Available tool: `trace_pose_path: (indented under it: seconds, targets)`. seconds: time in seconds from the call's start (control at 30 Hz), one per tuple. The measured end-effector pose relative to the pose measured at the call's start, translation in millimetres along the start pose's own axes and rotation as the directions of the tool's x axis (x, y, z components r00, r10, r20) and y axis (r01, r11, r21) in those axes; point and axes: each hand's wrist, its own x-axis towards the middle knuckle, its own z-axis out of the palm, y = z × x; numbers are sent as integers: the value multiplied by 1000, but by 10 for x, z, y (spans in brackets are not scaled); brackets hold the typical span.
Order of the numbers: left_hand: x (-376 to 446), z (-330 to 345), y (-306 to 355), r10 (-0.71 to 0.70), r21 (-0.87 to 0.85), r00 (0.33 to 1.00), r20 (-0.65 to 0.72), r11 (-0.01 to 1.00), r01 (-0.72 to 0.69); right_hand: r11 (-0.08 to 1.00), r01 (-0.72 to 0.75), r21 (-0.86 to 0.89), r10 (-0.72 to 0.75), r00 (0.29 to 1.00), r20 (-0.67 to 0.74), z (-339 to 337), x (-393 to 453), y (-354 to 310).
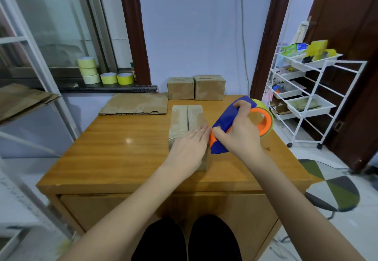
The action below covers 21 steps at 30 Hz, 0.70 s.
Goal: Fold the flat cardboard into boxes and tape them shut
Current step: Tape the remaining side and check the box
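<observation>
Right now the brown cardboard box with its two top flaps folded shut [187, 121] sits near the middle of the glossy orange-brown wooden tabletop [114, 148], its long axis running away from me, and the dark seam between the flaps runs the same way. The cardboard looks worn and matte, with pale scuffed patches.

My left hand [189, 148] lies flat on the near end of the box top, fingers straight and together, pressing down and pointing toward the far right. My right hand [239, 132] is just beside it at the box's right near corner, curled around the blue plastic tape dispenser with orange trim [225, 125]; my thumb and fingers [242, 105] wrap its body. The dispenser's orange nose points down-left, close to my left fingertips, while its roll of yellow-green tape on an orange hub [263, 117] sticks out to the far right.

Behind the box, two closed small cardboard boxes [196, 88] stand side by side at the far edge. A flat, unfolded sheet of cardboard [135, 104] lies at the far left corner, partly overhanging. Yellow and pale tape rolls [102, 72] sit on the window ledge.
</observation>
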Motion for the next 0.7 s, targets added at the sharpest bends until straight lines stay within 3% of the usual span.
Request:
trace_pose_path:
  seconds: [0.17, 0.37, 0.5, 0.7]
  targets:
    - [-13, -15, -4, 13, 11, 1000, -9, 1000, -13, 988, 69, -140, -57, 995, 86, 150, 51, 3]
    - [6, 14, -31, -7, 1, 1000, -1, 1000, 7, 999, -23, -46, 30, 988, 153, 360, -154, 277]
    - [19, 78, -49, -32, -77, 995, -91, 997, 25, 998, -63, -27, 65, 994, 87, 301, -33, 348]
    - [18, 72, -41, -75, -155, 990, -119, 986, 56, 909, 47, -414, -74, 996, -50, 162, 267, 420]
